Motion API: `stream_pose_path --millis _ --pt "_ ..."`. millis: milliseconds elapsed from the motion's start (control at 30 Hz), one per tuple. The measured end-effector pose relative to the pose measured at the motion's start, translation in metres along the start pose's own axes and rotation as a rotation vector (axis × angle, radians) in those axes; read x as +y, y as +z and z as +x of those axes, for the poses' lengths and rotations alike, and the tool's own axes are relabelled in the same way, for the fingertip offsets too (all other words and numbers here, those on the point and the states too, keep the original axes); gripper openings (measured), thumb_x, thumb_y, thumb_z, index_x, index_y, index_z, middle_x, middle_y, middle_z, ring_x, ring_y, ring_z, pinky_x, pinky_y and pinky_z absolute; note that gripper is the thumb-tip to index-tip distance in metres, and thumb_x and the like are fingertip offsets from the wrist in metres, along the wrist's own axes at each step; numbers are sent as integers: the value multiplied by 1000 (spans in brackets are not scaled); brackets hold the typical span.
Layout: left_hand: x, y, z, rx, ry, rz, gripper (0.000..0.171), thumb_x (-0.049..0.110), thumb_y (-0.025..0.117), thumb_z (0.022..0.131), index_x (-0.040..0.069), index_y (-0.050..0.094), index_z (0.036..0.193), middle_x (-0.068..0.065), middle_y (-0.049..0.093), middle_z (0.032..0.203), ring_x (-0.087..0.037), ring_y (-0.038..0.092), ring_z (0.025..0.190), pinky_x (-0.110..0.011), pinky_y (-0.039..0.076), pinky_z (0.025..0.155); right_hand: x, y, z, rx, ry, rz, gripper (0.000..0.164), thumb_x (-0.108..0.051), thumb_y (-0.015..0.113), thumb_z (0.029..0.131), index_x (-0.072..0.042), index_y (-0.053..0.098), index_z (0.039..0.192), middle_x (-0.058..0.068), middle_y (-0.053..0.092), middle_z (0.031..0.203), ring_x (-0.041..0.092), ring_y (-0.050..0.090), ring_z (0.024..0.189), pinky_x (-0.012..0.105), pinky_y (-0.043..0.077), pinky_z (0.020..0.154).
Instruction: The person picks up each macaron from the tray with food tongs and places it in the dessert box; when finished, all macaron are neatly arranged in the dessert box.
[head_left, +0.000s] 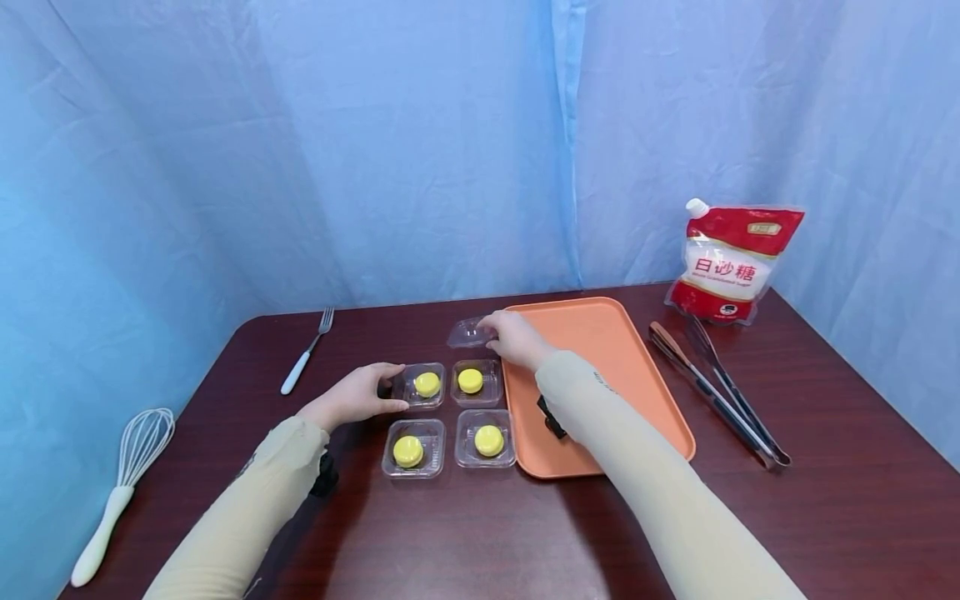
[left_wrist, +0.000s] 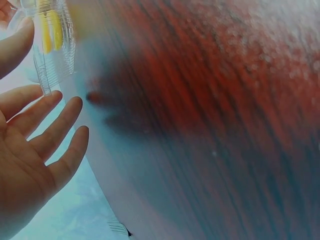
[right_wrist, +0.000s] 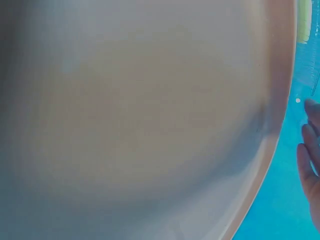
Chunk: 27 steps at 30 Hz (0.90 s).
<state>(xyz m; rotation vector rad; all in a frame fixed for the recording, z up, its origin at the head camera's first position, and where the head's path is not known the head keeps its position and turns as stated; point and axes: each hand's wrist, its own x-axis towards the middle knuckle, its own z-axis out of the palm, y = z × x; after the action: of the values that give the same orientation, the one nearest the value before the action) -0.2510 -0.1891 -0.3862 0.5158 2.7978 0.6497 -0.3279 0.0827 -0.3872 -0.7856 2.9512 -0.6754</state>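
Several clear plastic containers, each with a yellow macaron inside, stand in a two-by-two group mid-table. My left hand (head_left: 366, 393) holds the back left container (head_left: 436, 402) by its left part, thumb on the near side and fingertips on the far side. The left wrist view has that hand (left_wrist: 35, 135) with two fingers spread away from the container's ridged wall (left_wrist: 68, 55). Beyond the back right container (head_left: 491, 392), my right hand (head_left: 517, 337) pinches a clear plastic lid (head_left: 467, 333) by its right edge. In the right wrist view, only the fingers (right_wrist: 311, 150) show at the right edge.
An orange tray (head_left: 600, 333) lies under my right forearm, beside the containers. Tongs (head_left: 723, 396) rest right of it, with a standing sugar pouch (head_left: 731, 262) behind. At left lie a fork (head_left: 306, 354) and a whisk (head_left: 123, 487). Blue curtain (head_left: 420, 150) borders the table.
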Motion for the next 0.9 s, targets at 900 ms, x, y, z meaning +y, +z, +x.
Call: stream_pose_path --millis 900 --pt "10 -7 -3 125 14 104 73 31 67 88 -2 35 144 -26 38 144 -41 38 132 -54 36 105 -7 -23 -23 211 108 508 21 -16 66 89 -10 71 109 7 70 107 23 66 92 33 54 76"
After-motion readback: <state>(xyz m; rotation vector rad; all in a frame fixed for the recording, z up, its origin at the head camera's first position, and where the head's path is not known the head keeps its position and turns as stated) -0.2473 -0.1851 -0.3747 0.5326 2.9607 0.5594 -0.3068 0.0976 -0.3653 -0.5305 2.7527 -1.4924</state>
